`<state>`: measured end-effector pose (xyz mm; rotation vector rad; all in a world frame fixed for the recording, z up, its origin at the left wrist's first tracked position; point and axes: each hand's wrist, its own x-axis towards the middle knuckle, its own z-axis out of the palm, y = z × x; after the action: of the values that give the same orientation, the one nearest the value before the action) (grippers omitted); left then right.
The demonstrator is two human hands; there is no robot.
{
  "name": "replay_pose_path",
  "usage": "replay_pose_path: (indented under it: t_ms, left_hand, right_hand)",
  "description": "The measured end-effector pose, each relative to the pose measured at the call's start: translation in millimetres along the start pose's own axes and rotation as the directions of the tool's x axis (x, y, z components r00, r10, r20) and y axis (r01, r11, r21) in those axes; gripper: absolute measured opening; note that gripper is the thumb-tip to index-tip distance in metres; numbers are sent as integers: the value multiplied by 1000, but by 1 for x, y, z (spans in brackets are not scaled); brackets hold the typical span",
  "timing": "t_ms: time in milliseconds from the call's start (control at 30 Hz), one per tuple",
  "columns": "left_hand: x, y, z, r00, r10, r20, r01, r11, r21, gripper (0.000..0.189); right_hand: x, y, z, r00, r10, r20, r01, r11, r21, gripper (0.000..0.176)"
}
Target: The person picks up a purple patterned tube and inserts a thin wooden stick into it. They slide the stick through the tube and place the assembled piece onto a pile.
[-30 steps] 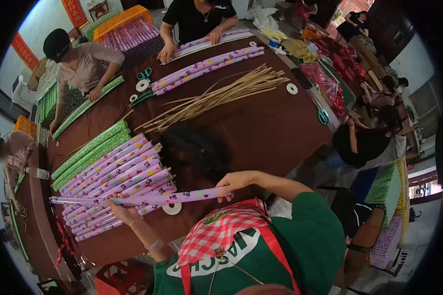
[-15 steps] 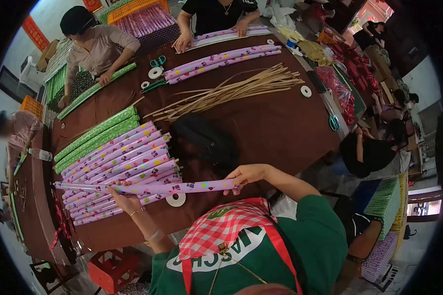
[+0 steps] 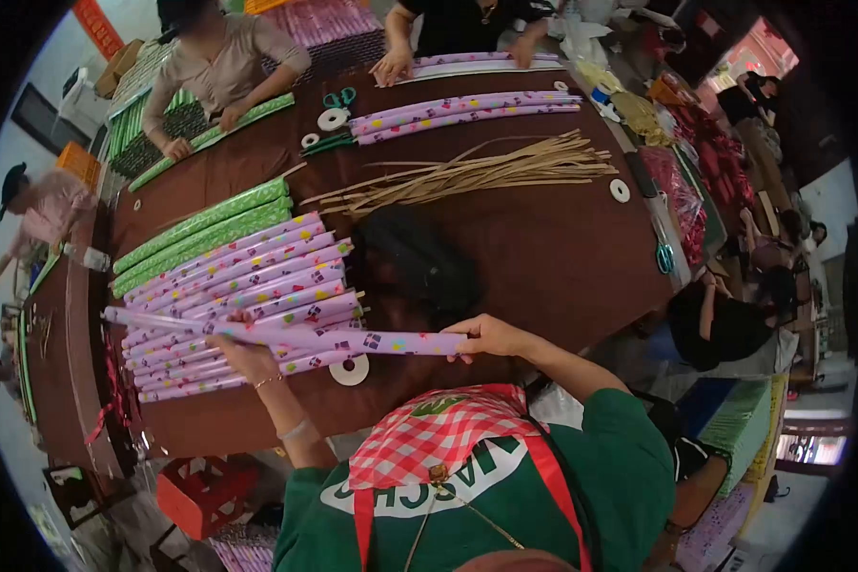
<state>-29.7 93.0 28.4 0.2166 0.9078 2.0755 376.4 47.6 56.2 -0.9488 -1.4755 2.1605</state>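
Fingers (image 3: 459,331) of the right hand (image 3: 489,337) are curled shut around the right end of a purple patterned roll (image 3: 353,339), so that end is properly pinched. The left hand (image 3: 236,353) is closed around the same roll further left, thumb on top. Its fingertips are tucked under the roll and can't really be seen.

The roll is held more or less level, just above the near edge of the brown table (image 3: 543,257), and is laid crosswise over the stack of purple rolls (image 3: 248,276). Its thin left tip sticks out past that stack. Whether it's touching the stack can't be told from this angle.

A white tape ring (image 3: 350,370) is lying flat on the table just below the held roll, between the two hands. Green rolls (image 3: 200,224) are lined up right behind the purple stack. A black bag (image 3: 415,267) is parked beside the stack, and a bundle of tan strips (image 3: 477,172) is spread out beyond it. Other people's hands are seen on more rolls at the far side.
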Motion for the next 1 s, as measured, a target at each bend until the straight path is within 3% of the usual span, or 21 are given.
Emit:
replay_pose_path:
  t_ms: [33,67,100,133,167,200,233,267,300,367,433,467,567,633,733,767,833,867,933,967,1000]
  left_hand:
    - [8,-5,-13,993,-10,114,1,997,81,50]
    - [0,-9,-4,998,-57,-26,58,998,6,46]
    - [-15,-9,14,997,-18,-76,26,994,110,40]
    - [-1,-23,-3,996,-21,-89,25,999,47,36]
    - [7,-32,-20,1000,19,-14,-18,994,107,25]
    - [7,-30,-15,998,41,-44,-36,993,117,15]
    - [7,-20,-18,992,-46,-121,73,969,236,14]
    - [12,-19,-7,998,19,-61,-4,970,244,15]
    - [30,-18,-35,970,184,159,-243,686,686,12]
    - [41,-4,-18,997,56,-60,-23,894,448,12]
    - [66,-1,-25,972,64,-227,17,941,338,17]
    - [75,2,-31,980,105,-167,-51,953,298,22]
    - [106,16,-36,957,166,-237,-73,931,357,19]
    - [134,28,-48,987,101,-125,-38,901,433,16]
    - [170,29,-62,984,137,-113,-56,845,532,17]
    - [181,24,-66,962,208,-179,-63,801,596,25]
    - [208,18,-85,885,431,-174,-17,405,914,38]
    - [201,14,-82,878,465,-118,-3,252,968,48]
    - [185,15,-66,902,428,54,-55,-10,998,47]
    - [173,-2,-60,772,582,255,-216,-137,967,45]
    - [163,-7,-53,790,512,336,-286,-178,942,45]
  right_hand:
    - [5,9,0,999,-45,-31,45,999,8,37]
    - [7,4,5,998,-17,-64,20,999,44,37]
    - [9,-2,9,994,16,-108,-10,998,61,38]
    - [15,6,7,993,-27,-113,31,999,33,38]
    - [18,5,9,990,-35,-134,43,997,56,40]
    - [24,9,6,988,-80,-129,87,995,50,40]
    - [28,13,3,982,-66,-176,63,998,-24,41]
    - [39,9,4,979,-90,-183,74,993,-95,41]
    - [49,4,5,975,-120,-185,92,984,-153,43]
    - [72,-2,5,961,-185,-204,126,954,-271,43]
    - [97,-13,8,933,-300,-196,187,875,-447,42]
    - [110,-16,8,923,-340,-178,213,840,-499,41]
    - [151,-29,4,907,-406,-115,265,761,-592,40]
    - [181,-38,-3,918,-361,-163,166,725,-668,41]
    - [223,-43,-14,920,-358,-159,152,700,-698,42]
    - [234,-48,-16,929,-339,-150,125,668,-734,42]
    - [256,-49,-17,941,-317,-121,146,700,-699,42]
    - [265,-43,-19,940,-329,-89,181,703,-687,41]
    - [272,-35,-22,934,-341,-104,175,692,-700,41]
    - [275,-28,-23,918,-389,-77,217,654,-725,41]
    - [279,-23,-24,900,-434,-42,261,613,-746,41]
